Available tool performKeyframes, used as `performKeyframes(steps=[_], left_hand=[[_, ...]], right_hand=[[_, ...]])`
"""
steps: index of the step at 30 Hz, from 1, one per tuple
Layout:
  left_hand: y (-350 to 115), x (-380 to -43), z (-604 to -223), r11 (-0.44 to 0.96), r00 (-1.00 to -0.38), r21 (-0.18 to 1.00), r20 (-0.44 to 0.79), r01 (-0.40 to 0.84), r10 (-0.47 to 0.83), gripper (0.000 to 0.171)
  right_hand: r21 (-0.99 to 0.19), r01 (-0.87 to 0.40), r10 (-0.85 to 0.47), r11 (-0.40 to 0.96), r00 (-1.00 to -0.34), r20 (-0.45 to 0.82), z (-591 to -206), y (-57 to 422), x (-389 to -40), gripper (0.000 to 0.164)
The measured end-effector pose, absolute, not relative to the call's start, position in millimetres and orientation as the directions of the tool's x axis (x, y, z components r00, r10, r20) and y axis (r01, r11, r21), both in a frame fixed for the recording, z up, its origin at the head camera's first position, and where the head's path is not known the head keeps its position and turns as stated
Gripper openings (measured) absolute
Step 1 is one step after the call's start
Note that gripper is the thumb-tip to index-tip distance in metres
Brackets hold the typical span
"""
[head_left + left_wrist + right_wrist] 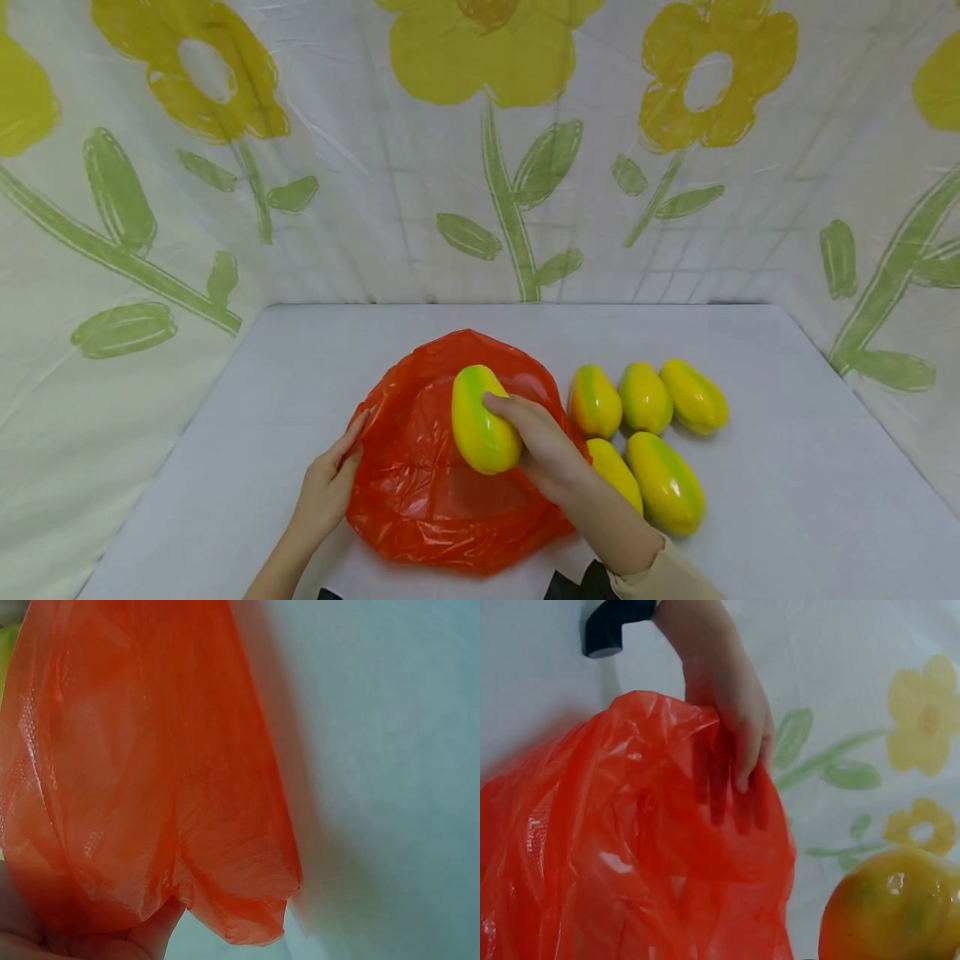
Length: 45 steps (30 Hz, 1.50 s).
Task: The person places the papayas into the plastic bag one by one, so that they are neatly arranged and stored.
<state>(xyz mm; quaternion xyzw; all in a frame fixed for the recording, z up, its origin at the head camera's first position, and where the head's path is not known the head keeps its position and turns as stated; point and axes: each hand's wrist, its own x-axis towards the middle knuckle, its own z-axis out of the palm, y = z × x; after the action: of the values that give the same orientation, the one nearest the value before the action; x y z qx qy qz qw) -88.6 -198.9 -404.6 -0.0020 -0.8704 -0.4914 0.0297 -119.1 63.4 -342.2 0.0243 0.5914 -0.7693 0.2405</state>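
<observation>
A red plastic bag (420, 492) sits on the table with its mouth spread wide. My left hand (327, 483) pinches the bag's left rim, thumb on the inner side. In the right wrist view, the left hand (735, 705) shows at the bag's edge, its fingers visible through the thin plastic. Over the bag's mouth my right hand (546, 442) grips a yellow papaya (480, 425) with a green stripe. The same papaya (892, 907) appears at the lower right of the right wrist view. Red plastic (165, 750) fills much of the left wrist view, above the left fingers.
Several more papayas (667, 483) lie in two rows right of the bag, one partly behind the bag's rim and right arm. The white table (810, 500) is backed by a curtain (360, 167) with painted yellow flowers. Black objects (581, 583) show at the near edge.
</observation>
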Motion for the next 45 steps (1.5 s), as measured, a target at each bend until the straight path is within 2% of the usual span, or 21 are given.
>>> performKeyframes(steps=[5,16,24,31,40,45], left_hand=[[-199.8,-89.1,-404.0,0.518,-0.998,0.855,0.053,0.034,-0.021,0.045],[-199.0,-89.4,-406.9,0.527,-0.997,0.849,0.071,0.043,-0.034,0.044],[-199.4,-89.4,-405.8,0.519,-0.997,0.854,0.064,0.038,-0.033,0.044],[-198.0,-88.5,-405.2,0.510,-0.998,0.860,0.050,0.030,-0.026,0.045],[-197.4,-88.6,-406.4,0.506,-0.998,0.862,0.054,0.032,-0.029,0.045],[-197.0,-89.5,-407.6,0.519,-0.997,0.854,0.068,0.042,-0.031,0.044]], right_hand=[[-0.894,0.402,-0.362,-0.197,-0.878,-0.314,-341.3,49.5,-122.4,0.045],[-0.904,0.394,-0.312,-0.167,-0.891,-0.331,-346.3,19.9,-131.2,0.042],[-0.893,0.438,-0.257,-0.106,-0.879,-0.401,-360.7,8.6,-143.8,0.045],[-0.860,0.499,-0.245,-0.110,-0.852,-0.463,-373.1,4.1,-159.8,0.046],[-0.789,0.588,-0.147,-0.179,-0.809,-0.569,-387.4,-5.5,-173.0,0.059],[-0.795,0.588,-0.114,-0.147,-0.809,-0.577,-388.8,-11.9,-178.8,0.069]])
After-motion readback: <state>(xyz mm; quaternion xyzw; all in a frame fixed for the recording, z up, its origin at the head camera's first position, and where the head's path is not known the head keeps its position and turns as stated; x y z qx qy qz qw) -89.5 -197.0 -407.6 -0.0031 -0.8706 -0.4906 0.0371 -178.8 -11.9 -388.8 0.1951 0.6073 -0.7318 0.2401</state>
